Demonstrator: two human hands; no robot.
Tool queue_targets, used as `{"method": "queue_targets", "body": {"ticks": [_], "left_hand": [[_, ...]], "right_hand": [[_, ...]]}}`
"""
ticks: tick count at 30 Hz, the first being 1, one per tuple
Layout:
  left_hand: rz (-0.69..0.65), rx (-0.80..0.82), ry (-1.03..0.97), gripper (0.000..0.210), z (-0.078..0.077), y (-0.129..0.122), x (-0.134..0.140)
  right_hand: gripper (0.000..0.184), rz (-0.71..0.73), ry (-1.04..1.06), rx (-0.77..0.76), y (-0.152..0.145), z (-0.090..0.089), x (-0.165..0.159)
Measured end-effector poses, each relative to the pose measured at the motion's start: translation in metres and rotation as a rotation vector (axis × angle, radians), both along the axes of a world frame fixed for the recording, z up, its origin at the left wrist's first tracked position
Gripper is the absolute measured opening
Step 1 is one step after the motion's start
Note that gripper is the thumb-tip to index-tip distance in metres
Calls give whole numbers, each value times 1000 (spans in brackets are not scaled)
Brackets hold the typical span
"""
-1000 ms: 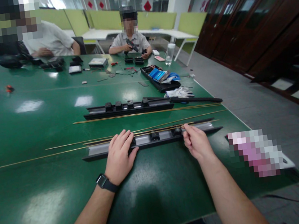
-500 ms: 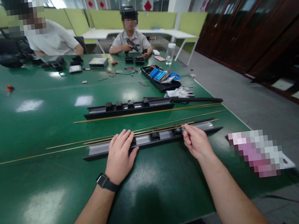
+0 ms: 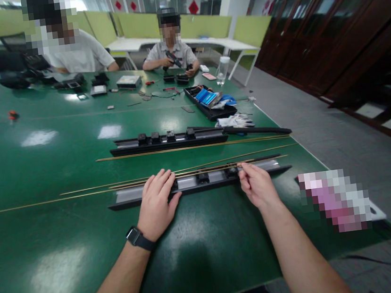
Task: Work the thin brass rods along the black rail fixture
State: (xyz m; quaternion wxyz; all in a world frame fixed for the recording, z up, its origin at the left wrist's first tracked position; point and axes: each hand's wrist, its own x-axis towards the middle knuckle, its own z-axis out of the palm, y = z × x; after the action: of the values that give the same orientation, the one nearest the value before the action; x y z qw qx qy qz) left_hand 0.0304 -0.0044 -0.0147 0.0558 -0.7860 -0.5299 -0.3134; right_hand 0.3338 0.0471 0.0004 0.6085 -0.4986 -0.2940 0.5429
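A long black channel (image 3: pixel 217 178) with a silvery inner floor lies across the table in front of me. Small black blocks (image 3: pixel 202 176) sit inside it. My left hand (image 3: pixel 158 194), with a dark watch on its wrist, lies over the channel's left half, fingers across the far side and thumb at the near wall. Some of the channel is hidden beneath it. At the right half, my right hand (image 3: pixel 255 182) pinches a thin brass-coloured rod (image 3: pixel 63 200) that runs far out to the left. More such rods (image 3: pixel 90 189) lie along the channel's far edge.
Farther back is a second channel with blocks (image 3: pixel 170 145), with rods (image 3: pixel 129 156) before it. Beyond are a black tray (image 3: pixel 210 111), white gloves (image 3: pixel 235 121) and a bottle (image 3: pixel 222 72). A blurred pinkish object (image 3: pixel 334 201) lies at right. Two people sit opposite.
The long rod's left part has risen slightly, and a rod's right tip sits a little farther right. My hands look nearly unmoved. The person at the far left has leaned to the right.
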Motion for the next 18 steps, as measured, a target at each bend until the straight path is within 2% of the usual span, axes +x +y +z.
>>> {"method": "queue_targets", "body": {"ticks": [9, 18], "left_hand": [[2, 1, 2, 50, 1, 0, 1], [2, 8, 9, 50, 1, 0, 1]], "right_hand": [[31, 1, 5, -62, 0, 1, 0], [32, -17, 2, -57, 1, -3, 1]]}}
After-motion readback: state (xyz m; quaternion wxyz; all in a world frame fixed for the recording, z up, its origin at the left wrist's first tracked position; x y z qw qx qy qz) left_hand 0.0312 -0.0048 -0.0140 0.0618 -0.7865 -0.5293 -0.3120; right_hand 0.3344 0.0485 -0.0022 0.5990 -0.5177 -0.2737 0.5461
